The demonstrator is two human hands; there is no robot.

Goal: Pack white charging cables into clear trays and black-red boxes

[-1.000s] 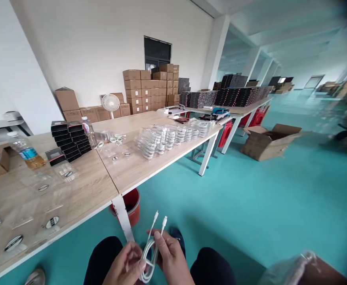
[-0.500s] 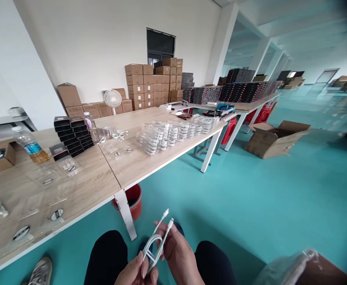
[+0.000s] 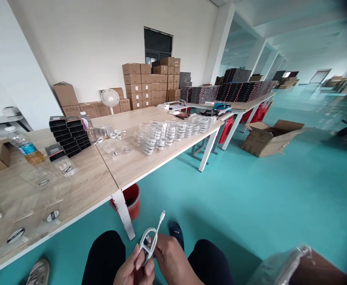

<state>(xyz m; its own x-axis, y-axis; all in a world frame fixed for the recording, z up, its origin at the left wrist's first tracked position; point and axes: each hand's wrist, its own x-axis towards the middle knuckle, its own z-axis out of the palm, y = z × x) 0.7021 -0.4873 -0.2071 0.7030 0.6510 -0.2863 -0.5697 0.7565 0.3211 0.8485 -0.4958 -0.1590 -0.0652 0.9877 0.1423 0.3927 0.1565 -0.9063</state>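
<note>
The white cable [image 3: 153, 244] is wound in a small loop. It is up in the air over the floor [image 3: 173, 198], in front of the two knees [image 3: 103, 253]. The left hand [image 3: 135, 267] is clamped on the low part of the loop, with the thumb and fingers pinching it. Most of the loop sticks up above those fingers. The right hand [image 3: 171, 253] is just beside the loop, on its right. Its fingers are bent in and its back hides most of them, so I cannot tell if they grip the cable. One plug [image 3: 162, 215] points up and to the right, above both hands. The hands are close together.

The bench [image 3: 98, 186] is past the hands, to the left and ahead, and the cable does not touch it. Rows of clear packs [image 3: 169, 132] sit on it near the edge. Black boxes [image 3: 69, 136] are piled up farther left, and a bottle [image 3: 29, 148] is beside them. A red bucket [image 3: 135, 208] stands under the bench, near a white leg [image 3: 124, 215].
</note>
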